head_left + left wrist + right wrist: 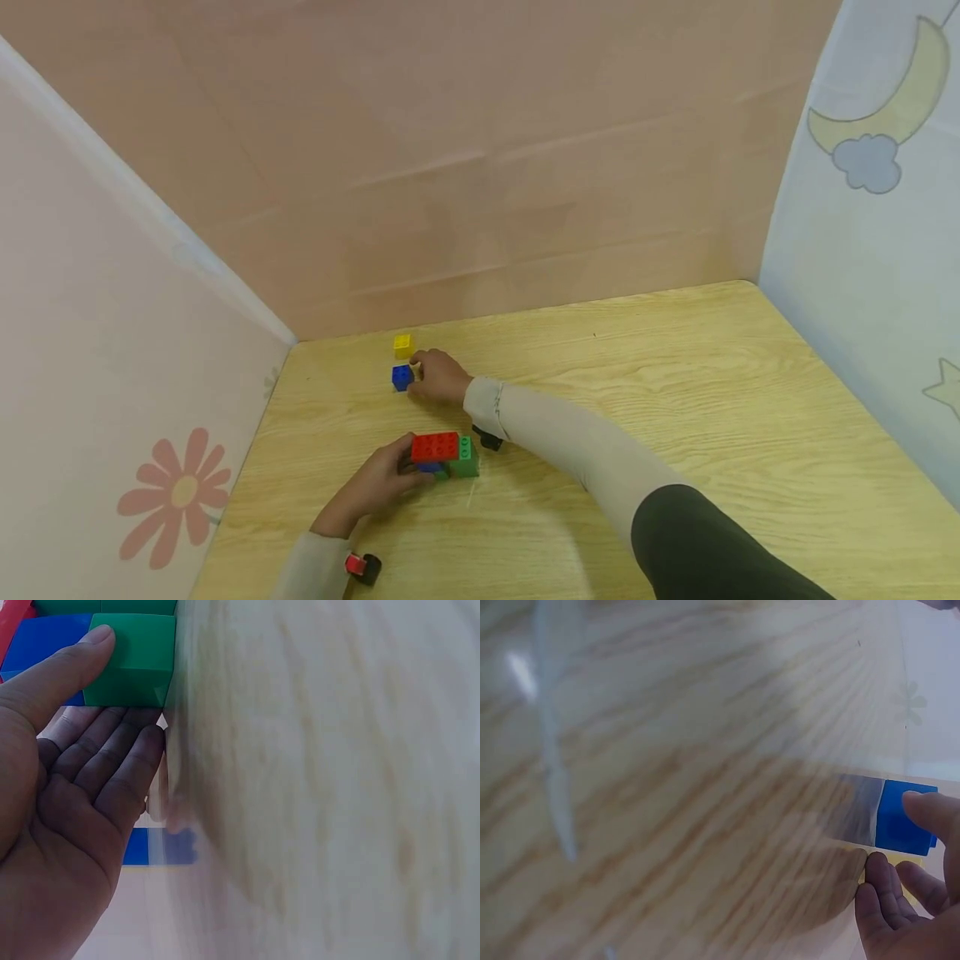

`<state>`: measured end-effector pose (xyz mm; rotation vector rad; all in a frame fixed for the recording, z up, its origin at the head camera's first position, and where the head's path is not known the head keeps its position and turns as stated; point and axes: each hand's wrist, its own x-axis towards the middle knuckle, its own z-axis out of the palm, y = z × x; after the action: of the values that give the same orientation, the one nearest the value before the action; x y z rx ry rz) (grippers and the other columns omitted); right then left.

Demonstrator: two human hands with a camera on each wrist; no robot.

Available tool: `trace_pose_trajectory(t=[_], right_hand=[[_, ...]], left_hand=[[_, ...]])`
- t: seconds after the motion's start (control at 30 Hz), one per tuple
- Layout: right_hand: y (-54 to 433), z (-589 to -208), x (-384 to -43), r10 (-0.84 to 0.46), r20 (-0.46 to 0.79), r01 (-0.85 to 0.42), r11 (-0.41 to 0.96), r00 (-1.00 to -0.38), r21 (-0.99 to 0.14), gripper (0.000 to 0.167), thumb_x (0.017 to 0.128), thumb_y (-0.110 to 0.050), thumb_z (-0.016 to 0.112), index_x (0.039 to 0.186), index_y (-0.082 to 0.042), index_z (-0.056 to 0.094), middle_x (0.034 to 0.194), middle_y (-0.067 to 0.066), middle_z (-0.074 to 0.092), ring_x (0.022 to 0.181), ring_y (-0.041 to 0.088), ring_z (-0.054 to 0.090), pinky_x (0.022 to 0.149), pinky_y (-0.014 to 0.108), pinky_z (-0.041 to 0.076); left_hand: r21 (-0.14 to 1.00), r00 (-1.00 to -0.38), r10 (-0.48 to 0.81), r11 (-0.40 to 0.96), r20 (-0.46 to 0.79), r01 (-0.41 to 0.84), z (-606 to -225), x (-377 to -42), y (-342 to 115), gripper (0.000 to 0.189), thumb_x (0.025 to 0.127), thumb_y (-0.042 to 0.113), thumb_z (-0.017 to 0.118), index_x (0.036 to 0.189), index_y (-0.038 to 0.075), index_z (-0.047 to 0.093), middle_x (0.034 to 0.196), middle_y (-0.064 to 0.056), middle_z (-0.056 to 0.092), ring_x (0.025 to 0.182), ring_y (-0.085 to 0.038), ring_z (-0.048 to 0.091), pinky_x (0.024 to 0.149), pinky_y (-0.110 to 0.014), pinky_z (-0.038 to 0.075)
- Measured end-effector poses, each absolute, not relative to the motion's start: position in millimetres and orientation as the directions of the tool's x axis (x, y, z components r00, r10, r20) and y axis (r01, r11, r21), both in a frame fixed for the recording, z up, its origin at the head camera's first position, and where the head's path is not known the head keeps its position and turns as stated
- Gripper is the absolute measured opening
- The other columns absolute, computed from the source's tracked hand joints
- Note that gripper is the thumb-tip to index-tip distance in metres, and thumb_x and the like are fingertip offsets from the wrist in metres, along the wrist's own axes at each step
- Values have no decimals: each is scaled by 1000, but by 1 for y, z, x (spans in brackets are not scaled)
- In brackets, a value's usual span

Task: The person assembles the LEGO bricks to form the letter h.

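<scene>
At the near left of the table, my left hand [382, 479] holds a small stack of toy building bricks, with a red brick [435, 447] on top and a green brick [465, 458] at its right end. In the left wrist view the thumb lies across a blue brick [49, 641] and a green brick [131, 656], the fingers behind them. Farther back, my right hand [444, 379] is beside a separate blue brick [402, 378]. Its thumb overlaps that blue brick [901, 817] in the right wrist view, and the other fingers lie loosely curved alongside.
Just behind the separate blue brick stands a yellow brick [402, 346]. The wooden table [660, 375] meets a pinkish-brown wall covering at the back. A wall with a flower print [174, 497] borders the left side, and a pale blue one stands at right.
</scene>
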<state>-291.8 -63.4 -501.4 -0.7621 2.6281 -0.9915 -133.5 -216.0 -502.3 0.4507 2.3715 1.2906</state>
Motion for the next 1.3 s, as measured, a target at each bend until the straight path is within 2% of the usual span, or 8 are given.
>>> trace_pose_trajectory(t=[0.33, 0.53, 0.83, 1.3], right_hand=[[-65, -502, -292, -552, -1, -421, 637, -834, -646, 45, 88, -27, 73, 127, -8, 60, 94, -2, 58, 85, 11, 54, 74, 23, 49], [-66, -507, -294, -557, 17, -435, 628, -830, -646, 40, 88, -27, 71, 122, -8, 63, 96, -1, 60, 86, 12, 55, 74, 24, 49], [-63, -503, -291, -566, 14, -432, 614, -825, -660, 40, 89, -26, 71, 122, -7, 62, 101, 1, 61, 90, 13, 56, 77, 26, 50], [-60, -498, -287, -554, 10, -408, 600, -832, -688, 39, 89, -31, 72, 118, -8, 63, 105, 1, 63, 86, 11, 57, 77, 24, 51]], left_hand=[[854, -864, 469, 511, -181, 99, -506, -135, -218, 40, 87, 36, 73, 120, 22, 55, 122, 7, 62, 116, -13, 59, 96, -28, 49], [848, -868, 458, 522, -193, 87, -505, -133, -217, 40, 88, 36, 73, 121, 22, 55, 122, 6, 62, 116, -12, 59, 96, -28, 49], [852, -865, 461, 518, -198, 81, -503, -134, -216, 41, 87, 37, 73, 121, 22, 55, 122, 6, 62, 117, -12, 58, 97, -28, 49], [854, -865, 470, 511, -179, 101, -504, -134, -219, 40, 88, 34, 73, 121, 21, 55, 122, 5, 62, 116, -12, 59, 96, -28, 49]])
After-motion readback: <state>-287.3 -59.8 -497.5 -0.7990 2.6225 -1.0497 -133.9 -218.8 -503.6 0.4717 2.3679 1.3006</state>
